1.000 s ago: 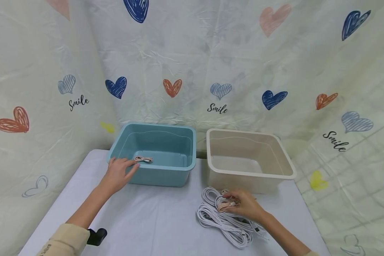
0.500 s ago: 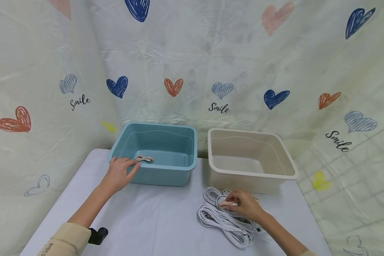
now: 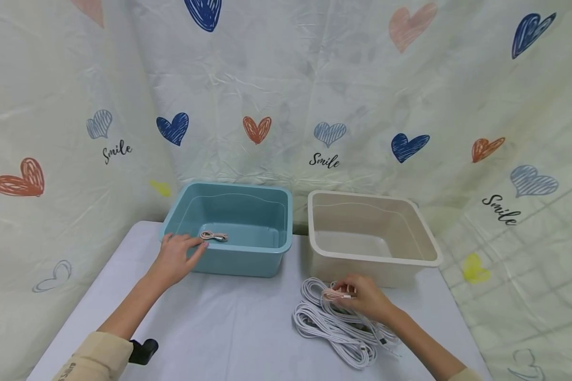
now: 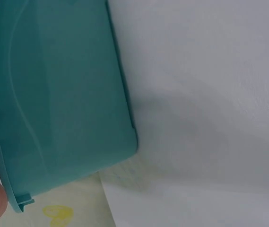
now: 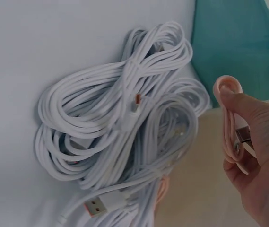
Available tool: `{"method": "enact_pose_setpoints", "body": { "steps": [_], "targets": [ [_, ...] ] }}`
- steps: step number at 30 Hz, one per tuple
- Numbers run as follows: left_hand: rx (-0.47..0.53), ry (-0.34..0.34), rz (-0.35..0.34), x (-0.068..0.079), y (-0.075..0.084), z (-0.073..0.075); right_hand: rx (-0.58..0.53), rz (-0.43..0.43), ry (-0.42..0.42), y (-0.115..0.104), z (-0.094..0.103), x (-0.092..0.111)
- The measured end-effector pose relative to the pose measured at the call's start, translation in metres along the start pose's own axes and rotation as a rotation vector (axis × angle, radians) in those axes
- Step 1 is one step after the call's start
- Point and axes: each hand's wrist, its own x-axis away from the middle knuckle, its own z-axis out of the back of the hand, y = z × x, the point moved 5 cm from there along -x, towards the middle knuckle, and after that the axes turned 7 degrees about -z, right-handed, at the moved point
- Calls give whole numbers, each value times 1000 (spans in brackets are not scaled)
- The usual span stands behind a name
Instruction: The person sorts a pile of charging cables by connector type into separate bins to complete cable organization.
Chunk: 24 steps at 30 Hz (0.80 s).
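My right hand (image 3: 368, 300) pinches a small coiled pale-pink USB cable (image 5: 229, 127) between thumb and fingers. The metal plug (image 5: 243, 134) sticks out beside the fingers. Below the hand lies a heap of bundled white USB cables (image 3: 326, 325), and in the right wrist view another bit of pink cable (image 5: 162, 189) shows under it. Over at the blue bin (image 3: 238, 262), my left hand (image 3: 175, 259) rests on the near left rim, fingers laid over the edge. Inside that bin lies another pink cable bundle (image 3: 213, 236).
Right of the blue bin stands a beige bin (image 3: 362, 269), directly behind the cable heap. Both bins sit at the back of a table with a white cloth (image 3: 238, 328). A heart-printed curtain (image 3: 286, 79) hangs behind and at the sides.
My right hand has lifted the pink cable slightly up and away from the white heap, towards the beige bin. My left hand stays on the blue bin's rim.
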Motion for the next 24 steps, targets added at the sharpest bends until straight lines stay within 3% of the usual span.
{"method": "enact_pose_setpoints", "body": {
  "steps": [16,24],
  "targets": [
    [5,3,4,0,-1,0,11,76,21,-39,25,-20],
    [5,13,-6,0,0,0,28,125,79,-61,45,-35]
  ]
}}
